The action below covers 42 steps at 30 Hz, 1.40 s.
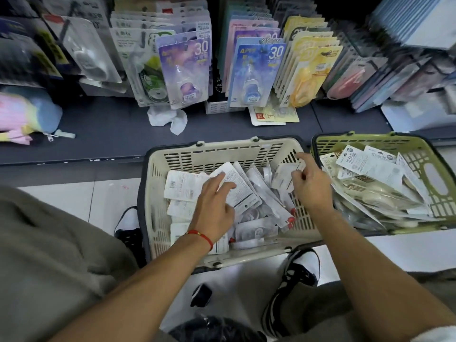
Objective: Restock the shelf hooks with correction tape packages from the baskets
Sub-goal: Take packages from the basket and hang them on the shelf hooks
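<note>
Pinching package [286, 177], right hand [311, 186]; left hand [217, 208] spread over cream basket [222, 154]; green basket [441, 193] beside.

Two baskets [222, 154] of packages [237, 188] sit side by side before the shelf [111, 129].

Both bare forearms reach up from the bottom of the frame toward its centre. The left hand [214, 210], a red cord at its wrist, lies palm down with fingers extended. The right hand [311, 184], right of centre, curls its fingers in a pinch.
</note>
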{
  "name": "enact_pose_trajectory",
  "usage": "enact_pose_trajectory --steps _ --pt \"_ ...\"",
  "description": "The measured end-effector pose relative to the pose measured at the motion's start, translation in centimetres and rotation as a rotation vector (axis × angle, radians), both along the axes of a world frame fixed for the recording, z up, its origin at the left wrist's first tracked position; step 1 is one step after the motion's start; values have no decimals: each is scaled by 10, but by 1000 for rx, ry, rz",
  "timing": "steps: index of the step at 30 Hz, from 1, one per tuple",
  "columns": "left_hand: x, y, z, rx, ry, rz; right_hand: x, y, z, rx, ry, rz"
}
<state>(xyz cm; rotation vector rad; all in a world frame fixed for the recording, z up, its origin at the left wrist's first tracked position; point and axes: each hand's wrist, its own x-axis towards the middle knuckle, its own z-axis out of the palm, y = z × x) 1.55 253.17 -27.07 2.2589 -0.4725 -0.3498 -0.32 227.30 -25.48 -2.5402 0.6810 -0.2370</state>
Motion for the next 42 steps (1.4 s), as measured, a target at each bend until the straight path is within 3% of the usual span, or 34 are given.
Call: enact_pose_trajectory --steps 3,7,10,11,12,14,16,18,20,25,32,38,42 --pt "10 -32 14 -145 74 -99 9 -5 37 130 -114 -41" --pt "22 -54 20 -189 78 -247 8 2 58 770 -106 -58" --pt "25 -46 11 -160 132 -105 1 7 44 1050 -59 -100" --pt "25 -40 8 -165 194 -42 -1 7 34 1000 -30 -130" --pt "24 -34 4 -192 269 20 -3 6 23 816 46 -125" --pt "20 -19 -2 -247 390 121 -10 1 -4 263 344 -1" --pt "17 -4 -6 -229 437 182 -16 3 -30 79 617 100" --pt "15 9 -9 -236 464 242 -21 10 -49 90 749 191" --pt "15 18 -9 -278 495 281 -23 14 -61 47 735 234" --pt "16 33 -7 -354 530 346 -21 7 -59 139 507 84" --pt "17 32 -4 -398 547 341 -20 -9 -10 196 280 118" --pt "26 16 10 -360 314 273 -9 -19 65 71 378 289" --pt "32 11 19 -279 154 132 -7 -6 95 119 395 457"
